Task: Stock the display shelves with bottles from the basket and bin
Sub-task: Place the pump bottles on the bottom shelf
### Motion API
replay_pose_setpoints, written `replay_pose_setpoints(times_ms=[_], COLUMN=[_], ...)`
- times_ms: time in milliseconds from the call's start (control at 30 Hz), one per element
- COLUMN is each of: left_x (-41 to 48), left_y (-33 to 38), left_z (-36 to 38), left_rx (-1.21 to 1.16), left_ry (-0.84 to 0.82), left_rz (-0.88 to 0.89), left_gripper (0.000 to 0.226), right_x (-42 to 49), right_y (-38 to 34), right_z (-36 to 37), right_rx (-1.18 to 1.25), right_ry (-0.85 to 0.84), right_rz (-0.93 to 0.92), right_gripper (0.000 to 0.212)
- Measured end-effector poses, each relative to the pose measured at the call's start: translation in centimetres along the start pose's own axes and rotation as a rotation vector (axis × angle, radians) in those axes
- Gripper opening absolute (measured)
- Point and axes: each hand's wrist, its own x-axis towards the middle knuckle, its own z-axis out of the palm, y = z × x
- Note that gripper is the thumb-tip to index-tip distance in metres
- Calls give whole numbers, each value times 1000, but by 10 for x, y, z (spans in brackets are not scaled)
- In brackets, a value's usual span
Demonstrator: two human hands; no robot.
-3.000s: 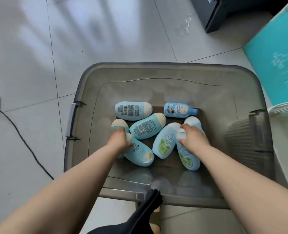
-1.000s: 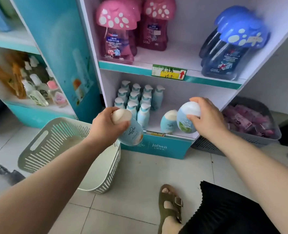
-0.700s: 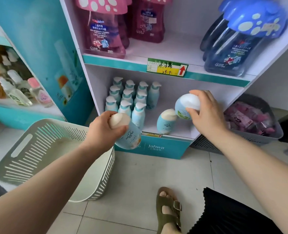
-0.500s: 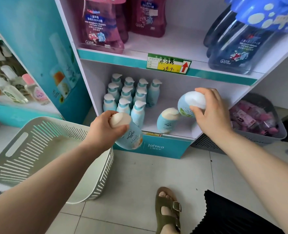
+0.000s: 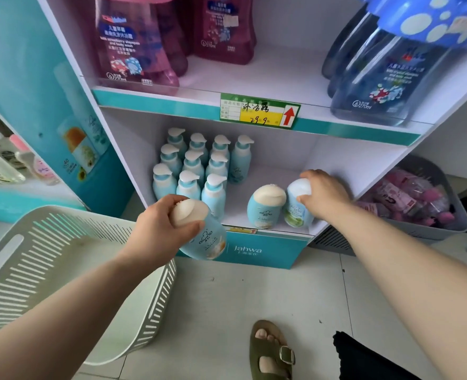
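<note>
Your right hand [image 5: 323, 194] grips the green-label bottle [image 5: 298, 212] by its cap, upright on the lower shelf [image 5: 270, 174], just beside the standing bottle [image 5: 265, 209]. Your left hand [image 5: 158, 229] clutches the tilted bottle [image 5: 206, 241] below the shelf lip. Its gap lies up-right, between the pump bottles [image 5: 196, 171] and the standing bottle.

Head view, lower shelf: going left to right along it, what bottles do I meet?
A block of blue pump bottles → cream-capped oval bottle → white-capped green-label bottle, its cap gripped by the right hand. The orange-label bottle in the left hand is in front of the shelf, so left out.
</note>
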Motion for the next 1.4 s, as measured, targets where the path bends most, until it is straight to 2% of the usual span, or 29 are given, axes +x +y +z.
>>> replay_pose_setpoints(times_ms=[133, 267, 400, 500, 633, 700, 767, 833, 967, 1167, 1400], left_x=[6, 9, 11, 15, 23, 25, 26, 25, 32, 49, 56], left_y=[1, 5, 15, 29, 53, 63, 70, 72, 62, 61, 61], left_z=[5, 13, 18, 18, 19, 21, 23, 24, 28, 32, 40], left_rx=[36, 52, 42, 24, 22, 37, 42, 45, 60, 55, 22], left_ry=[-14, -38, -67, -76, -56, -41, -43, -62, -78, -80, -97], left_rz=[13, 25, 40, 75, 129, 146, 162, 176, 152, 149, 164], left_gripper=[34, 34, 36, 37, 37, 36, 36, 36, 38, 38, 37], right_x=[10, 17, 19, 18, 9, 11, 18, 29, 61, 108, 121], right_y=[6, 10, 11, 10, -14, -27, -33, -33, -28, -30, -27], right_z=[6, 1, -1, -7, -6, 6, 16, 17, 15, 14, 22], right_rx=[-185, -283, -332, -331, -89, -62, -87, -105, -31, -27, 125], right_ry=[-132, -168, -211, -229, -160, -168, -132, -109, -72, 25, -5], right_rz=[-60, -163, -170, -162, -289, -324, -316, -277, -188, -185, -189], right_gripper=[43, 43, 45, 63, 83, 75, 45, 32, 40, 42, 42])
